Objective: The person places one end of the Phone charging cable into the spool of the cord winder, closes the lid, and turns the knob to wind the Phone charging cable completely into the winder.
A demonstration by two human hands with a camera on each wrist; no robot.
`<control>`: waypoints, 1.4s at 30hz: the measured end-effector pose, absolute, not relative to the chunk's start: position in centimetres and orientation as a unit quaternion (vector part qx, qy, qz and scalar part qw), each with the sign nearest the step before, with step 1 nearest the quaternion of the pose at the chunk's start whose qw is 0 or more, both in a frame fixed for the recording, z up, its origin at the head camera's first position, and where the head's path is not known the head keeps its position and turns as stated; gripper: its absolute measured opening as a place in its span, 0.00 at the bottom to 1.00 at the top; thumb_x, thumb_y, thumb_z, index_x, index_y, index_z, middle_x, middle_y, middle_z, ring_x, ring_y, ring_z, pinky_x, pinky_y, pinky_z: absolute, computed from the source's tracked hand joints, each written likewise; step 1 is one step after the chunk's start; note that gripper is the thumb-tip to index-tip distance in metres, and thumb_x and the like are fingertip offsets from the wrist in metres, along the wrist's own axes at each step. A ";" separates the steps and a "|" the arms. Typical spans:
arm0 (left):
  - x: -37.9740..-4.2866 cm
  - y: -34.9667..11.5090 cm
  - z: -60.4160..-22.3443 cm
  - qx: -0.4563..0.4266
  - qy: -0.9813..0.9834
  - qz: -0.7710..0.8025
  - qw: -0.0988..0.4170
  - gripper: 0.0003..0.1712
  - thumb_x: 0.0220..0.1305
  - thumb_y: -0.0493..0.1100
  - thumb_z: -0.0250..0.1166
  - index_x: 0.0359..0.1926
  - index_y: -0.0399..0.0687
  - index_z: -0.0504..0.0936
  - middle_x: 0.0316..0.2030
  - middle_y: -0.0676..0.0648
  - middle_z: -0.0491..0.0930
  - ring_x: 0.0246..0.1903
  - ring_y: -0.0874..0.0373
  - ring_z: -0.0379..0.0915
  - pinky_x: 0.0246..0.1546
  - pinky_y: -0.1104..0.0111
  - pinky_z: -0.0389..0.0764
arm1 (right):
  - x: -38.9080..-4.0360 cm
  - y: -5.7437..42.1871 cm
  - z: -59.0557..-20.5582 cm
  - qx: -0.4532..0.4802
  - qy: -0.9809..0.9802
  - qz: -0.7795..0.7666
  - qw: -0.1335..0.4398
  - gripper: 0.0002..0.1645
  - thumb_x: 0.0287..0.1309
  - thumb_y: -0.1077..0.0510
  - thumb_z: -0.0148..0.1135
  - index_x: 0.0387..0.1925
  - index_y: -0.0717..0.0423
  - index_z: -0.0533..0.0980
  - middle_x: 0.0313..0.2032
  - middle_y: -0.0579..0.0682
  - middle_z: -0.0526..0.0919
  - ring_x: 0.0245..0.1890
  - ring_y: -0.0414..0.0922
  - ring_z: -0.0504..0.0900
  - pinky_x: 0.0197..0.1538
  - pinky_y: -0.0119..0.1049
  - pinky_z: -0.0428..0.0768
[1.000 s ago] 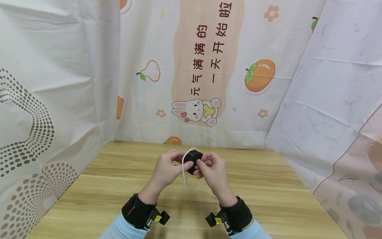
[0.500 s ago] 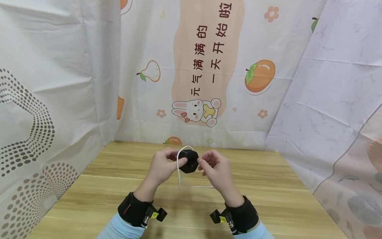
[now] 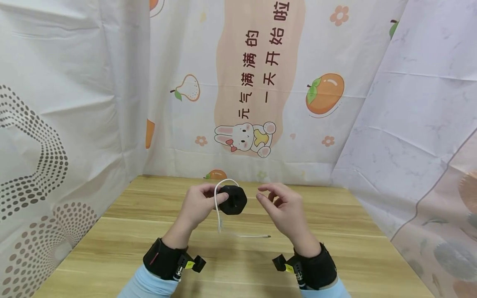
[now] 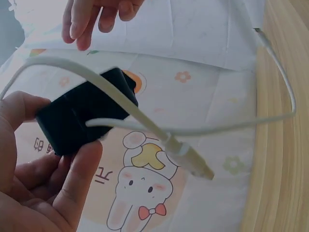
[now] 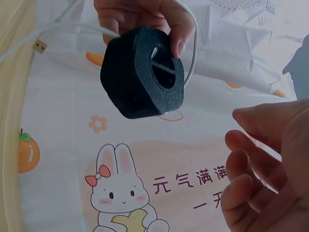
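Head view showed a black hexagonal case (image 3: 240,203) held up over the wood-grain counter (image 3: 149,219), between the two hands and nearer the left. The left hand (image 3: 197,205) gripped it by one side, the thumb lying over the face and other fingers behind. The right hand (image 3: 286,207) held nothing; it hung apart from the case, its fingers loosely bent and a gap between thumb and forefinger. In the right wrist view the case had a round opening (image 5: 166,77) on its broad face, with a narrow bar across the hollow; the inside was too dark to tell what lay in it. A white USB cable (image 3: 215,199) belonged with the case: in the left wrist view one strand came out of its flank, while another arched in front of it to a thick connector (image 4: 193,161) that dangled free. From the head, a loop of that cable rose above the case and dropped past the left hand. The other end carried a metal-tipped USB plug (image 5: 40,46), out over the counter on the right; whether it touched the wood could not be told. Behind hung a printed cloth (image 3: 179,41) with a rabbit and fruit.
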State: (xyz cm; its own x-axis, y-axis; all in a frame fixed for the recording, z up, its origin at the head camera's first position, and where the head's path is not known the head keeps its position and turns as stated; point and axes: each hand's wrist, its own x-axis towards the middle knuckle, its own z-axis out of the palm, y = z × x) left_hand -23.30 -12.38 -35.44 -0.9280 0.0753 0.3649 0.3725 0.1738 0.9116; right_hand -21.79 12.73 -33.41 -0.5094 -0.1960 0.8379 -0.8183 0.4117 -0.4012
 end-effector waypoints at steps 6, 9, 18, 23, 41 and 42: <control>-23.3 -12.4 -35.3 -0.158 -0.752 -0.632 0.098 0.14 0.60 0.43 0.75 0.42 0.37 0.88 0.31 0.45 0.85 0.29 0.52 0.82 0.31 0.60 0.85 | -21.8 13.2 -33.0 0.392 -0.756 0.350 0.390 0.16 0.54 0.69 0.75 0.44 0.52 0.86 0.41 0.46 0.86 0.27 0.38 0.74 0.25 0.27 0.72; -23.4 -12.4 -35.4 -0.161 -0.751 -0.634 0.092 0.13 0.60 0.42 0.75 0.41 0.37 0.88 0.30 0.44 0.85 0.29 0.51 0.82 0.31 0.58 0.85 | -21.8 13.3 -33.0 0.415 -0.759 0.309 0.396 0.15 0.55 0.67 0.75 0.45 0.52 0.86 0.45 0.46 0.86 0.31 0.39 0.78 0.29 0.26 0.73; -23.4 -12.2 -35.6 -0.173 -0.741 -0.644 0.073 0.14 0.60 0.41 0.75 0.42 0.35 0.88 0.30 0.43 0.85 0.30 0.52 0.83 0.29 0.58 0.86 | -22.2 13.0 -33.3 0.457 -0.750 0.230 0.419 0.10 0.60 0.63 0.72 0.44 0.53 0.87 0.44 0.46 0.87 0.40 0.44 0.84 0.37 0.36 0.82; -23.3 -12.1 -35.6 -0.175 -0.737 -0.650 0.055 0.15 0.60 0.42 0.75 0.43 0.34 0.88 0.31 0.43 0.85 0.29 0.53 0.82 0.28 0.59 0.85 | -22.6 12.5 -33.9 0.484 -0.742 0.212 0.412 0.09 0.62 0.64 0.70 0.42 0.51 0.88 0.43 0.43 0.89 0.36 0.43 0.83 0.34 0.33 0.81; -23.3 -11.8 -35.8 -0.183 -0.754 -0.630 0.020 0.14 0.60 0.44 0.76 0.38 0.36 0.88 0.29 0.44 0.85 0.27 0.53 0.82 0.28 0.52 0.85 | -22.9 11.1 -35.3 0.524 -0.733 0.171 0.398 0.08 0.57 0.63 0.74 0.36 0.47 0.90 0.41 0.39 0.89 0.30 0.38 0.76 0.33 0.24 0.76; -23.3 -11.8 -35.8 -0.185 -0.755 -0.628 0.019 0.14 0.60 0.44 0.76 0.38 0.36 0.89 0.28 0.44 0.85 0.27 0.53 0.82 0.28 0.52 0.85 | -22.9 11.1 -35.3 0.525 -0.733 0.170 0.399 0.07 0.57 0.63 0.74 0.36 0.47 0.90 0.40 0.39 0.89 0.30 0.38 0.76 0.33 0.24 0.77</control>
State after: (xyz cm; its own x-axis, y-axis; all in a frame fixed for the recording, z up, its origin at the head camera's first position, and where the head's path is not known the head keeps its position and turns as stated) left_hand -23.31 -11.77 -35.80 -0.9308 0.2551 0.2617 0.3039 0.1422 0.9420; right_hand -22.90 11.09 -35.31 -0.1318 -0.6335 0.7625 -0.9042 0.3920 0.1694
